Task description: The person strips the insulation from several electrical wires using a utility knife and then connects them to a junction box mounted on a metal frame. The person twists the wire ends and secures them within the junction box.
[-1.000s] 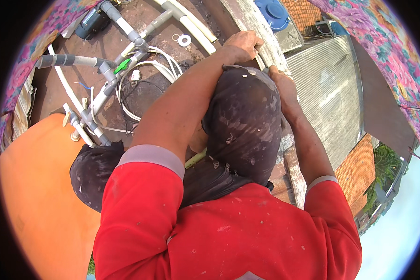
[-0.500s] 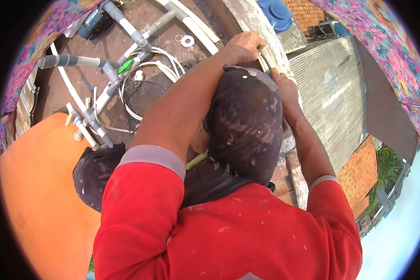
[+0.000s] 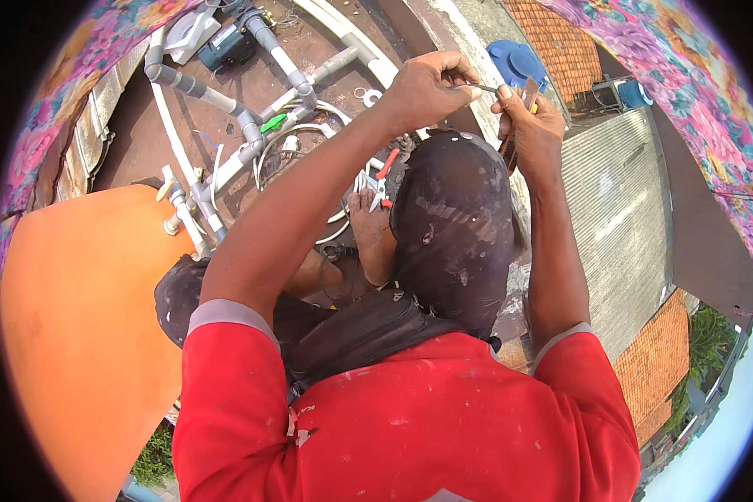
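Out in front of my right knee (image 3: pixel 452 226), both hands are raised close together. Between them runs a thin dark cable (image 3: pixel 482 87). Its one end is pinched between the thumb and fingers of my left hand (image 3: pixel 427 90). My right hand (image 3: pixel 537 134) is closed around what looks like a utility knife (image 3: pixel 509 151), dark with some orange, and its thumb and finger also touch the cable. Red-handled pliers (image 3: pixel 382 180) lie beside my bare foot (image 3: pixel 365 222). Part of the knife is hidden by the fingers.
White and grey pipes (image 3: pixel 226 105) with a green valve handle (image 3: pixel 274 123) spread across the rusty surface at left, near a blue pump (image 3: pixel 226 48). Coiled white hose (image 3: pixel 263 159) lies by my foot. An orange tank (image 3: pixel 92 326) stands left; corrugated roofing (image 3: pixel 619 201) lies right.
My hands have come up from the pale ledge, and the right hand has risen most. The cable and knife now show in them. The pliers and my foot have come into sight.
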Demonstrator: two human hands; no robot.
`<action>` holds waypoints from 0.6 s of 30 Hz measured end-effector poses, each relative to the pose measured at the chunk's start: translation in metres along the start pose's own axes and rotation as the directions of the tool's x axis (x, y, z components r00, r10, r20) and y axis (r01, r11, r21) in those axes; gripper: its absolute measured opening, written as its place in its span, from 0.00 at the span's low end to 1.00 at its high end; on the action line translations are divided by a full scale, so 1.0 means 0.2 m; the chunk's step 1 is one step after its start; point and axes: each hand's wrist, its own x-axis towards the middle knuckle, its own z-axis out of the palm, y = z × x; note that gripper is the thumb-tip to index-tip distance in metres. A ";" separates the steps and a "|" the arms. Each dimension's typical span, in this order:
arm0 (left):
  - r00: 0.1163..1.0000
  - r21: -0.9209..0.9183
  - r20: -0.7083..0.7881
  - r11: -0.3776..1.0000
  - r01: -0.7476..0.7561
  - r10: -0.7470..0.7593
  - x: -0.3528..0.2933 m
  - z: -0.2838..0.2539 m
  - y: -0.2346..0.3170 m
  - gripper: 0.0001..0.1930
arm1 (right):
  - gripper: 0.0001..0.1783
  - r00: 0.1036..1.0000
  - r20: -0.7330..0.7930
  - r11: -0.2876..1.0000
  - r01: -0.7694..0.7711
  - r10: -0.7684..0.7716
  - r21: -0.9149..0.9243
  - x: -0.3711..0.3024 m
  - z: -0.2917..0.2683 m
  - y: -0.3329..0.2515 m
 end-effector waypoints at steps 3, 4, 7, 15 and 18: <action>0.993 -0.090 0.040 0.989 0.116 -0.112 -0.05 -0.10 0.21 0.09 | 0.14 0.992 0.080 0.989 0.109 -0.101 -0.103 -0.07 0.07 -0.26; 0.990 -0.161 0.047 0.977 0.141 -0.135 -0.07 -0.12 0.26 0.08 | 0.14 0.985 0.103 0.983 0.149 -0.138 -0.107 -0.09 0.09 -0.33; 0.986 -0.404 0.002 0.902 0.154 -0.167 -0.17 -0.14 0.40 0.07 | 0.11 0.948 0.257 0.971 0.218 -0.186 -0.101 -0.12 0.07 -0.48; 0.971 -0.599 -0.085 0.790 0.130 -0.224 -0.36 -0.16 0.62 0.07 | 0.09 0.839 0.455 0.944 0.331 -0.299 0.010 -0.20 0.12 -0.66; 0.965 -0.634 -0.118 0.766 0.108 -0.233 -0.42 -0.17 0.70 0.08 | 0.09 0.832 0.471 0.955 0.277 -0.292 0.103 -0.24 0.15 -0.71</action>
